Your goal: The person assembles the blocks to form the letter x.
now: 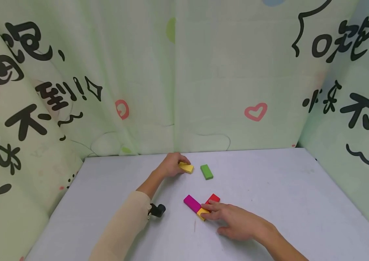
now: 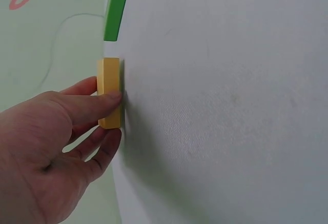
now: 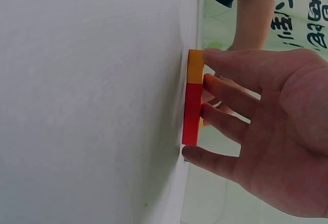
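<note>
Left grip (image 1: pixel 172 165): clamped on the yellow block (image 1: pixel 186 168), green block (image 1: pixel 206 172) at its 3 o'clock. Right grip (image 1: pixel 233 219): fingers apart, touching orange block (image 3: pixel 195 66) and red block (image 3: pixel 192 114), magenta block (image 1: pixel 192 203) at 10 o'clock. I judge this 1 pick-up; next calls for steady carriage toward 5 o'clock.

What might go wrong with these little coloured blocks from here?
The right hand, touching the red rectangular block and orange rectangular block, might nudge them away from the neighbouring magenta rectangular block. The left hand, pinching the yellow rectangular block, might let it slip or bump the nearby green rectangular block.
</note>
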Available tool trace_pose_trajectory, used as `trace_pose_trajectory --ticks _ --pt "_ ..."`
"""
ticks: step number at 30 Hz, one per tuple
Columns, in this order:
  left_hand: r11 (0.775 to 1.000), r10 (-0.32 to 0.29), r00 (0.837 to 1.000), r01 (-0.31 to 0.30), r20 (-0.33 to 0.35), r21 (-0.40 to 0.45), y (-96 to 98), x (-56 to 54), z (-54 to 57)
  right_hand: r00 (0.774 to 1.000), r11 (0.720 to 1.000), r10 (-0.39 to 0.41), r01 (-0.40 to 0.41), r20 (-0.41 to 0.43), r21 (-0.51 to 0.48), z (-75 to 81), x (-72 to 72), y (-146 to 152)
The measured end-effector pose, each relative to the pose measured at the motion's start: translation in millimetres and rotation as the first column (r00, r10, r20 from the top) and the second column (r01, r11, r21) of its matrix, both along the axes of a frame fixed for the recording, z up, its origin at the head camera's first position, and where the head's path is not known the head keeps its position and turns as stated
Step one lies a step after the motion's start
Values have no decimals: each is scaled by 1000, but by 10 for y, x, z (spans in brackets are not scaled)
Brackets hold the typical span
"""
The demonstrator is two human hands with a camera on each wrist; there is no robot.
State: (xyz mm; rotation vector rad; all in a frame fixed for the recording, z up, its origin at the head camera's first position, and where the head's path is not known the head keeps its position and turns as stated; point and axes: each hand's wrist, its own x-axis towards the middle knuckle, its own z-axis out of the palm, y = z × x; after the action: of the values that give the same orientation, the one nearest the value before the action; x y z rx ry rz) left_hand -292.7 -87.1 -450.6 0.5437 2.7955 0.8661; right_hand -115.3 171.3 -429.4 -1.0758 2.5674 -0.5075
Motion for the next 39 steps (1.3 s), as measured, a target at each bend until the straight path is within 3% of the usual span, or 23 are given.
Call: trace_pose_trajectory --ticks 10,17,30,39 --pt "1000 -23 999 23 -23 5 -69 69 11 1000 1000 -10 10 1 5 -8 4 -1" --pt "1000 -5 1000 6 -27 15 -108 159 38 1000 1000 -19 19 15 9 -5 8 -9" --pt "998 54 999 -54 -2 35 -112 407 116 999 999 -33 33 22 12 7 16 -17" --pt "996 74 997 -73 -20 55 -108 569 209 999 999 -31 30 28 13 0 8 -15"
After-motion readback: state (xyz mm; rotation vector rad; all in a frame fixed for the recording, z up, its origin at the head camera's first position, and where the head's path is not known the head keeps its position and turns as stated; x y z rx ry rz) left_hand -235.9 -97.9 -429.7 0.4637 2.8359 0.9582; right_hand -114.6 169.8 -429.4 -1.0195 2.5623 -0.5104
